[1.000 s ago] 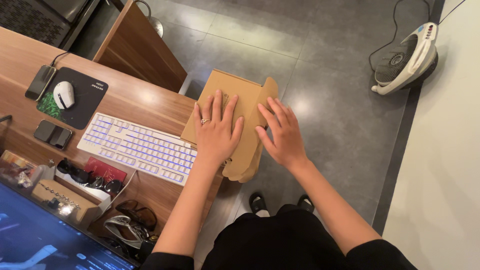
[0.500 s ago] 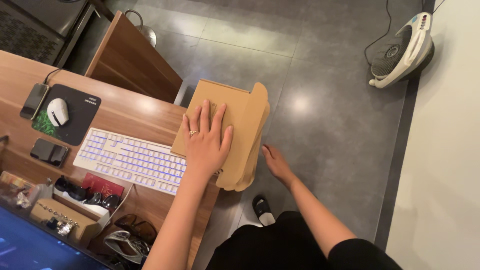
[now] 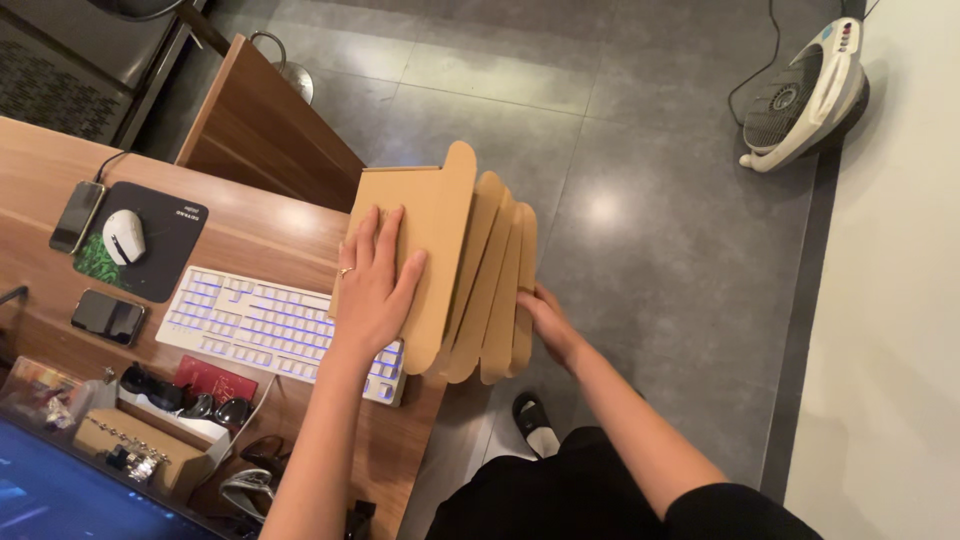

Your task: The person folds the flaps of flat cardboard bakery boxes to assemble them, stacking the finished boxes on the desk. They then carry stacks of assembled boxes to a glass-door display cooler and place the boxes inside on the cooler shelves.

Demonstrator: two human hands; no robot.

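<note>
The floor (image 3: 640, 230) is grey tile with a soft gloss, taking up most of the view; a pale wall (image 3: 890, 330) runs down the right side. A wooden desk (image 3: 270, 225) fills the left, its edge cutting diagonally, with a brown wooden panel (image 3: 265, 125) standing behind it. A white fan heater (image 3: 805, 95) sits on the floor by the wall, its dark cord trailing away.

A flat cardboard box (image 3: 450, 260), folded, lies over the desk's right edge, its rounded flaps fanned out past the edge above the floor. The left hand (image 3: 375, 285) presses flat on the top panel, fingers spread, not clasped around anything. The right hand (image 3: 545, 320) reaches under the fanned flaps at the far side, touching their lower edge; whether its fingers close on the card cannot be told.

On the desk: a white backlit keyboard (image 3: 250, 320) just beside the left hand, a black mouse pad (image 3: 165, 235) bearing a white mouse (image 3: 125, 235), a phone (image 3: 75, 215) on a cable, and a second phone (image 3: 108, 316) near the keyboard's left end.
</note>
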